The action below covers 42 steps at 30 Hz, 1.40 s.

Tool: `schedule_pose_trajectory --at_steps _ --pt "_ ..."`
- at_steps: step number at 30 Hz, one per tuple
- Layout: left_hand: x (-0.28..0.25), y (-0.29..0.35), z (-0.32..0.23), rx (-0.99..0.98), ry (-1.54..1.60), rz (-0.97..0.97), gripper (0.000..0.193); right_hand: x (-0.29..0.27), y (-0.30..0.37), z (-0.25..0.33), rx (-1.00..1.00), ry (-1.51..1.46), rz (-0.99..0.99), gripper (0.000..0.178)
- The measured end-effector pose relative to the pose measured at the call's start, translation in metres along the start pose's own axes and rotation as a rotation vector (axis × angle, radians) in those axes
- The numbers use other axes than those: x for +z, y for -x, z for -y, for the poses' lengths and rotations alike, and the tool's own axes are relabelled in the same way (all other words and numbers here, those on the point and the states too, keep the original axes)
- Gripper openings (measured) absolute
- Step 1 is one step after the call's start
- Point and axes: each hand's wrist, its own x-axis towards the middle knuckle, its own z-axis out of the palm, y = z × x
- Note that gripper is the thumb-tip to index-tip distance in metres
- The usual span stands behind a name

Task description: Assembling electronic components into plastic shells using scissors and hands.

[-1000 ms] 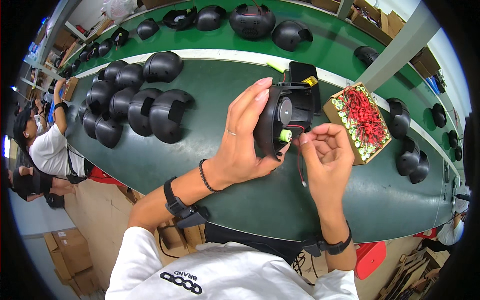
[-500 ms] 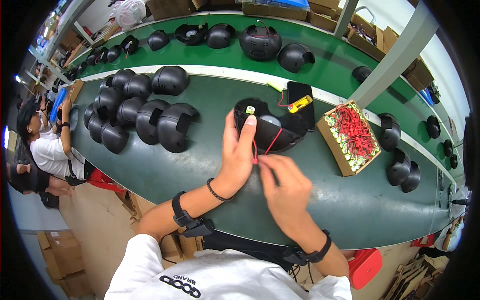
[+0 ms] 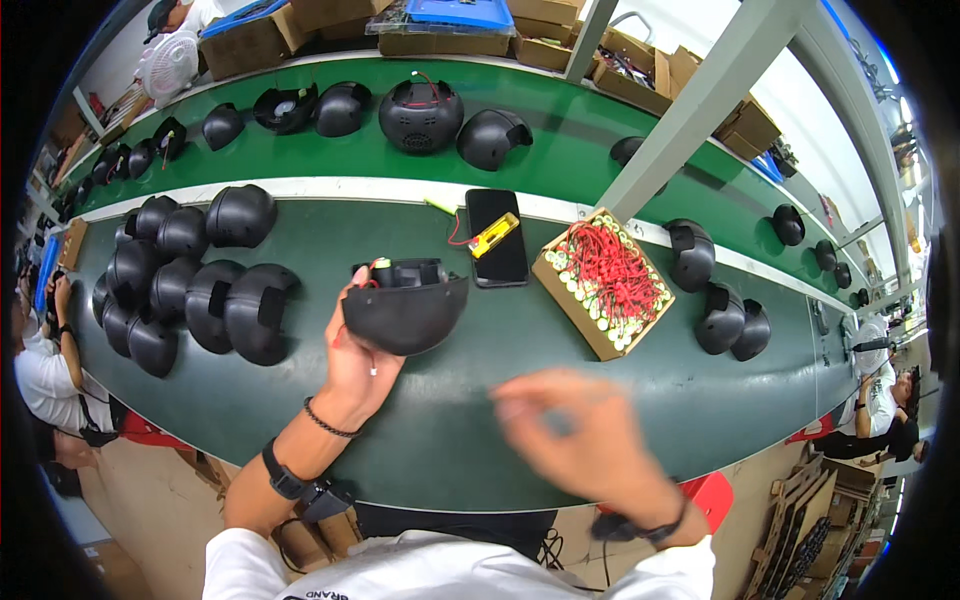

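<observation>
My left hand (image 3: 364, 372) alone now bears the shell (image 3: 408, 318) above the bench (image 3: 440, 420), thumb at its rim; my right hand (image 3: 575, 425), off it, is half-curled, too blurred to tell if empty.

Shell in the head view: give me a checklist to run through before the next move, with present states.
1. Shell supported by the left hand: ok, held from below and the side.
2. Right hand clear of the shell: ok, apart from it above the table.
3. Right hand empty: cannot tell, motion blur.
4. White plug tucked inside the shell: not ok, it shows outside, below the shell.
5. Box open side up: ok.
6. Phone uncovered: not ok, a yellow part lies across it.
</observation>
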Motion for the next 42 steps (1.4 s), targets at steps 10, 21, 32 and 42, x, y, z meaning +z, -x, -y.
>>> schedule_pose_trajectory --at_steps 10,21,32,42 --pt "0.021 -0.004 -0.073 -0.057 -1.349 0.187 0.043 -0.248 -0.223 -0.335 0.09 0.686 -0.096 0.062" --pt "0.02 0.0 -0.064 -0.121 -1.628 0.321 0.055 -0.25 -0.212 -0.346 0.243 0.639 -0.611 0.089" --pt "0.01 -0.002 -0.04 -0.13 -1.427 0.546 0.049 -0.032 -0.005 -0.066 -0.406 0.406 -0.377 0.091" --pt "-0.001 -0.007 -0.023 -0.207 -1.157 0.571 0.045 0.043 -0.011 -0.109 -0.448 -0.18 0.134 0.118"
